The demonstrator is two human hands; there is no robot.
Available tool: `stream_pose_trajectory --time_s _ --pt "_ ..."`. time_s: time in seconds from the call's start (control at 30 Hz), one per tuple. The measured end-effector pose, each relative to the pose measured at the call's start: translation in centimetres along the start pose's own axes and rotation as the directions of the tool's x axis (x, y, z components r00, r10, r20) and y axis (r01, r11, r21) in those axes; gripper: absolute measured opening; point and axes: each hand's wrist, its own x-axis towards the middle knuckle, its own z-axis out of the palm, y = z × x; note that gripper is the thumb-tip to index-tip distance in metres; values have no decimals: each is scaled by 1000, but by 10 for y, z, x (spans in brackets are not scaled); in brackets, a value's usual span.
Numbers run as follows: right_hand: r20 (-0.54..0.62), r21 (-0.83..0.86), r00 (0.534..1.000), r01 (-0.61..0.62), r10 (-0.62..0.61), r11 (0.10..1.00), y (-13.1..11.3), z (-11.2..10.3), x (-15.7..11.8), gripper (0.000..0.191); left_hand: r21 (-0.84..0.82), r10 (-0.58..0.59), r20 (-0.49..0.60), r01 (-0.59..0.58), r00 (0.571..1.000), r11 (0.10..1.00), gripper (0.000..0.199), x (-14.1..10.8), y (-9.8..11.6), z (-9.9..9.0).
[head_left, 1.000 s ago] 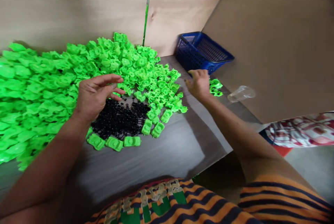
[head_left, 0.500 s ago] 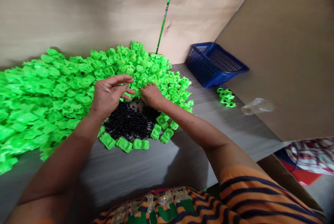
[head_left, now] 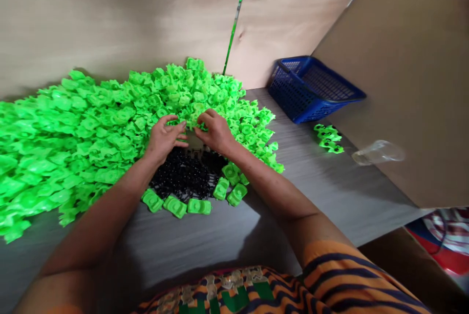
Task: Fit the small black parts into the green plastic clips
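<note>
Bright green plastic car-shaped pieces [head_left: 110, 128] form a large heap across the left and middle of the grey table. My left hand [head_left: 165, 139] is over the heap's front edge, fingers spread, holding nothing I can see. Close to its right, my right hand [head_left: 214, 131] has its thumb and forefinger pinched together; what lies between them is too small to make out. Below both hands lies a pile of small black parts [head_left: 185, 175]. Several green car pieces [head_left: 199, 206] lie singly along the front of the black pile.
A blue plastic basket [head_left: 300, 104] stands tilted against the side board at the back right. Green pieces with black parts [head_left: 329, 138] and a clear plastic cup [head_left: 377, 153] lie nearer. A thin green stick [head_left: 233, 31] leans on the back board.
The right hand has lifted off the green heap and turned into a pinch. My left hand has shifted slightly right and down. The view has shifted a little.
</note>
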Motion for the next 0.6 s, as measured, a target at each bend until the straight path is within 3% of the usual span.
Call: stream_pose_trajectory --time_s 0.1,0.27,0.33,0.4,0.5,0.6 --pt "-71 81 993 96 -91 992 -4 6 -3 12 -151 32 -3 -32 999 988 58 -1 -6 6" --pt "-36 204 971 240 -238 949 3 6 -5 18 -234 80 -65 -93 995 968 59 5 -12 5" --pt "-47 204 975 221 -215 954 12 1 -2 23 -227 85 -80 -101 993 969 57 8 -10 0" --pt "-30 107 993 120 -117 987 19 -6 0 29 -204 91 -102 -110 991 973 53 12 -6 -7" --pt "148 -152 989 34 -11 988 20 -17 -1 29 -151 114 -118 -132 986 980 50 15 -2 -15" --pt "356 -323 934 130 -7 937 9 -21 -7 30 -79 151 -85 -158 985 984 50 15 -1 -17"
